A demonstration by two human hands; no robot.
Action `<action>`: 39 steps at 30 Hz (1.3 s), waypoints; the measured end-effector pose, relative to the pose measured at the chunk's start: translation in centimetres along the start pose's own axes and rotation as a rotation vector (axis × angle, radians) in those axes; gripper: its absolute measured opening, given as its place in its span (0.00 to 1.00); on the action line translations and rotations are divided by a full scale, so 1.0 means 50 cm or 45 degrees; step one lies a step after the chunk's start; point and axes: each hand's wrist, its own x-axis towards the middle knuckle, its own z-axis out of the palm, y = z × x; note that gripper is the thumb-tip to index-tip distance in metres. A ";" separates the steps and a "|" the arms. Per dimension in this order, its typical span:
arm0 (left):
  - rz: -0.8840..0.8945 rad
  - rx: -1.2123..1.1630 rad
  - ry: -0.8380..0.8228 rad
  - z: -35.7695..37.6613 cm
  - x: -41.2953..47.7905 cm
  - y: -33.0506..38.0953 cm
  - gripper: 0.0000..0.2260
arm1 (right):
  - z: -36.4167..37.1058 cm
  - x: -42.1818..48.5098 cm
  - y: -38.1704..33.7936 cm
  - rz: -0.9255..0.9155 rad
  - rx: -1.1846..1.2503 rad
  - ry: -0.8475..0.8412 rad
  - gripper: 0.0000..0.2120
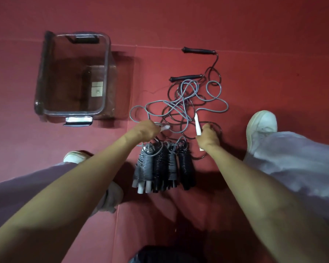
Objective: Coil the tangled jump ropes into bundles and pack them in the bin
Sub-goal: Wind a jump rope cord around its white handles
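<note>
A grey jump rope [180, 103] and a black jump rope [212, 73] lie tangled on the red floor. The black rope's two black handles [198, 50] lie at the far side. My left hand [146, 130] grips one white handle [165, 128] of the grey rope. My right hand [209, 135] grips the other white handle [197, 124]. Several coiled bundles [163, 166], grey and black, lie side by side just below my hands. The clear plastic bin [104, 73] stands at the left, with nothing inside it.
My white shoes [261, 126] stand on the red floor [160, 21], one to the right of the tangle, the other [74, 156] at the left near the bundles. A dark object [160, 255] lies at the bottom edge.
</note>
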 end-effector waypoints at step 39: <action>1.174 -1.417 0.653 -0.364 -0.625 0.312 0.02 | -0.630 -0.495 -0.434 -1.243 1.363 0.110 0.06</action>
